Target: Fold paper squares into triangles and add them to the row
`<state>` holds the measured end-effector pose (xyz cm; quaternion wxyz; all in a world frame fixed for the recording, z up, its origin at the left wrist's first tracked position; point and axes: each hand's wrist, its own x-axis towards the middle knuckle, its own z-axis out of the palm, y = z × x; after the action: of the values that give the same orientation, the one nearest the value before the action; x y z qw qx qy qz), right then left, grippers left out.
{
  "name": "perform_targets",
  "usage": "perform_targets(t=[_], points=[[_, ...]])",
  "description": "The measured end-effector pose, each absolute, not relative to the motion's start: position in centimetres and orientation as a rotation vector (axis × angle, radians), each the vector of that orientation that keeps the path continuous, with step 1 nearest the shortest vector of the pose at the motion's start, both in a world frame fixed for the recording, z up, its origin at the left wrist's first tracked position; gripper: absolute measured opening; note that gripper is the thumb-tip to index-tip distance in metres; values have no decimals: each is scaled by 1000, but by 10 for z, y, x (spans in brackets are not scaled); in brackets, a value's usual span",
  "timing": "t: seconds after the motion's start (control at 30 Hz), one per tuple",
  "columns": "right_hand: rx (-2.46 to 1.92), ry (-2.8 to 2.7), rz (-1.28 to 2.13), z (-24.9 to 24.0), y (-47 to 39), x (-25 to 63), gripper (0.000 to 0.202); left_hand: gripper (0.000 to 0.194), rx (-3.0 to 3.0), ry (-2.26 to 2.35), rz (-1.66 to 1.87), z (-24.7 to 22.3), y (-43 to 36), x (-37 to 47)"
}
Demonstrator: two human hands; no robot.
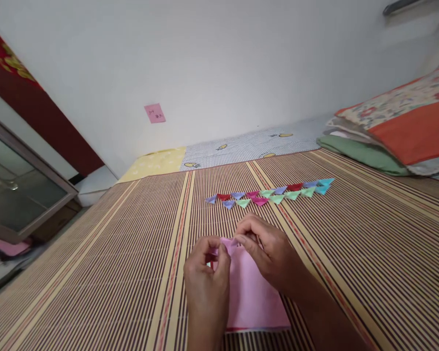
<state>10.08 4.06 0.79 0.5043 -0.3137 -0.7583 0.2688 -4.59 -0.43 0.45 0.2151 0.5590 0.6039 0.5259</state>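
Both hands hold a small piece of folded pink paper (229, 242) between them. My left hand (207, 273) pinches its left end with thumb and index finger, and my right hand (269, 248) pinches the right end. Just beneath lies a stack of coloured paper (256, 297), a pink sheet on top and red and bluish edges showing at its near side. Beyond the hands, several small folded paper triangles (277, 199) in purple, red, green, magenta and blue lie in two rows. My left hand hides part of the stack's left side.
A striped bamboo mat (124, 253) covers the bed. Folded bedding (417, 131) is piled at the far right. Along the white wall, patterned cloth (237, 146) shows, with a pink note (154, 113) stuck above. A glass-fronted cabinet (22, 180) stands at the left.
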Motion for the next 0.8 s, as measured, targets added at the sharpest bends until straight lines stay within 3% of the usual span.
perform_targets(t=[0.2,0.57,0.8], points=[[-726,-1839,672,5,41,101,14,11,1728,1666,1568,6,-5,-45],[-713,-1841,701,8,40,101,14,10,1668,1559,1436,8,-7,-56],[-912,-1757,643,8,32,82,11,10,1791,1668,1558,6,-7,-52]])
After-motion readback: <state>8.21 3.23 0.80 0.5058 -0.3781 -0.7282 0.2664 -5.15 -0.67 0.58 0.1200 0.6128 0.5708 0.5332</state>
